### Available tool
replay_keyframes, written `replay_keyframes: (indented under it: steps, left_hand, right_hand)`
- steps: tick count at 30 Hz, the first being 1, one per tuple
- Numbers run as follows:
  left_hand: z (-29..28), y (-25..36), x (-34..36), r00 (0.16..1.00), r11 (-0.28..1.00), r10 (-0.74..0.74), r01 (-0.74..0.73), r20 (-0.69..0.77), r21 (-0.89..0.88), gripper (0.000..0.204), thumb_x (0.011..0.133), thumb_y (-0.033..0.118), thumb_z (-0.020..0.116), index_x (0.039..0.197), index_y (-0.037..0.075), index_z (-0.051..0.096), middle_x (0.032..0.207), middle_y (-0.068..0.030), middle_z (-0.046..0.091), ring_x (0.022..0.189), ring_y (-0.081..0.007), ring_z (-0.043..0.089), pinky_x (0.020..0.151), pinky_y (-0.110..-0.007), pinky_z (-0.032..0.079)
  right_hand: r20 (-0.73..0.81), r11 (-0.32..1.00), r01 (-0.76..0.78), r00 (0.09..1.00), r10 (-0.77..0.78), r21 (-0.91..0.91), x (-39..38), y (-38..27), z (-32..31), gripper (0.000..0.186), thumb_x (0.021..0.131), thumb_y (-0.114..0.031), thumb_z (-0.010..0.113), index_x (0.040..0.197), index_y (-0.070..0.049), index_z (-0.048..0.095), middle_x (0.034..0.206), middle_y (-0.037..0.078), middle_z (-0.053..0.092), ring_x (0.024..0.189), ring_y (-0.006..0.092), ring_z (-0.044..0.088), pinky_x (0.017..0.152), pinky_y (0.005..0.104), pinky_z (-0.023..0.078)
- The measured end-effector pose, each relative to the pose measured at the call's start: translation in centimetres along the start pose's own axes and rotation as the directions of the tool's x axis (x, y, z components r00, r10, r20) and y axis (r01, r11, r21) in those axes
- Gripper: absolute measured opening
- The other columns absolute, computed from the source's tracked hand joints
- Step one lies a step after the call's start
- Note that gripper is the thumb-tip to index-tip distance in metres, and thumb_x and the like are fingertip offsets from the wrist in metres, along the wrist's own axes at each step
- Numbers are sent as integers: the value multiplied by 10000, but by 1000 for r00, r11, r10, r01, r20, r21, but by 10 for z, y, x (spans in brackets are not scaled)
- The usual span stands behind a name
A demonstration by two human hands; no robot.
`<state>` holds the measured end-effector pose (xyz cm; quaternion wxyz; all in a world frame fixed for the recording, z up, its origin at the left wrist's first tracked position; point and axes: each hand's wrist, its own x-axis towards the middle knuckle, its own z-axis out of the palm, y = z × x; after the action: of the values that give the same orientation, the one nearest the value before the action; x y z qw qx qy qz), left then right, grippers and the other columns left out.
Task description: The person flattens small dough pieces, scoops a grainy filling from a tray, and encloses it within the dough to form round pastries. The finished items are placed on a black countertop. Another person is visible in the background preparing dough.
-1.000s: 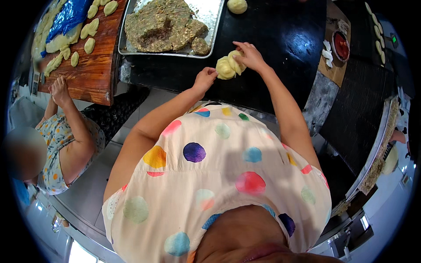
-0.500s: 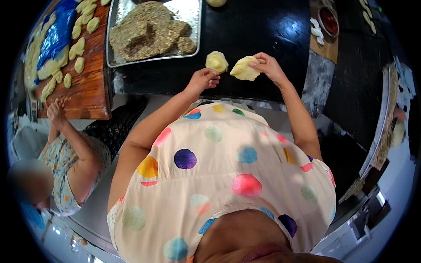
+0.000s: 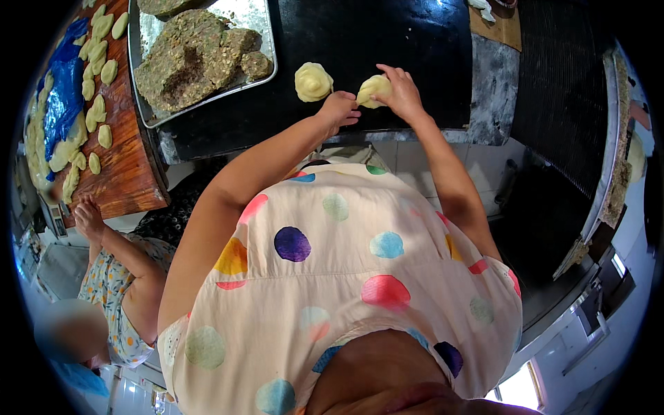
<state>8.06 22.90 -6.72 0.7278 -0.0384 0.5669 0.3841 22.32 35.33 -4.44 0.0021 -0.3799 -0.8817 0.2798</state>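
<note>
My right hand (image 3: 403, 95) grips a pale yellow dough piece (image 3: 374, 90) above the black worktop, thumb and fingers curled around its right side. The piece looks folded and rounded. From the left, my left hand (image 3: 339, 111) meets its lower edge, fingers closed and fingertips at the dough; the exact pinch is partly hidden. Just beyond the left hand, a round, swirled dough bun (image 3: 314, 82) lies on the black worktop (image 3: 373, 41).
A metal tray (image 3: 270, 69) with a big mound of chunky brownish filling (image 3: 187, 62) stands at left. Farther left, a wooden table (image 3: 128, 162) bears dough pieces and blue plastic (image 3: 63, 104). Another person's hands (image 3: 88, 220) are beside it. White cloth (image 3: 483, 10) lies at upper right.
The flat, spread dough piece in my right hand now looks folded and smaller. My left hand has moved right, from beside the bun to the dough piece. The whole view has shifted.
</note>
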Motion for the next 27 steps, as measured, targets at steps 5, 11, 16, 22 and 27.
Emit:
replay_keyframes:
  steps: [5, 11, 16, 22, 27]
  left_hand:
    - [1, 8, -5, 992, 962, 95, -71, 82, -264, 258, 916, 30, 496, 1170, -6, 482, 1102, -138, 574, 1030, -239, 609, 935, -395, 520]
    - [-6, 18, 20, 910, 904, 407, -389, -82, 175, 294, 891, 3, 523, 1186, -1, 516, 1133, -121, 578, 1026, -230, 611, 899, -345, 513]
    - [4, 34, 50, 646, 516, 762, -566, -44, 643, 369, 857, -7, 571, 1226, -9, 565, 1173, -176, 596, 1010, -254, 630, 878, -336, 508]
    - [13, 33, 63, 776, 592, 627, -525, 60, 611, 326, 844, -42, 546, 1159, -25, 627, 1073, -136, 676, 984, -222, 651, 872, -307, 510]
    - [-1, 39, 58, 910, 867, 410, -408, 57, 285, 368, 864, -80, 475, 1213, -22, 579, 1114, -93, 634, 992, -185, 605, 870, -290, 500]
  right_hand:
    - [-149, 980, 194, 969, -198, -38, -16, -26, -32, 338, 695, -65, 741, 1019, -91, 649, 978, 70, 589, 946, 288, 566, 827, 407, 467]
    - [-336, 995, 104, 936, -100, -7, -53, 17, -17, 380, 725, 112, 533, 1003, -94, 688, 1261, 85, 585, 1157, 283, 542, 950, 351, 458]
    - [-597, 958, -105, 763, 249, 265, -13, 13, 5, 278, 931, -120, 531, 1189, -100, 633, 1355, 107, 519, 1201, 307, 498, 1005, 380, 401]
    - [-556, 940, -329, 766, 323, 93, 52, 8, 64, 549, 994, -412, 385, 1409, -57, 436, 1531, 191, 281, 1424, 347, 239, 1169, 479, 126]
    - [-538, 905, -388, 808, 242, -175, 63, -9, 66, 643, 961, -516, 389, 1448, -96, 396, 1535, 197, 270, 1438, 361, 194, 1165, 518, 95]
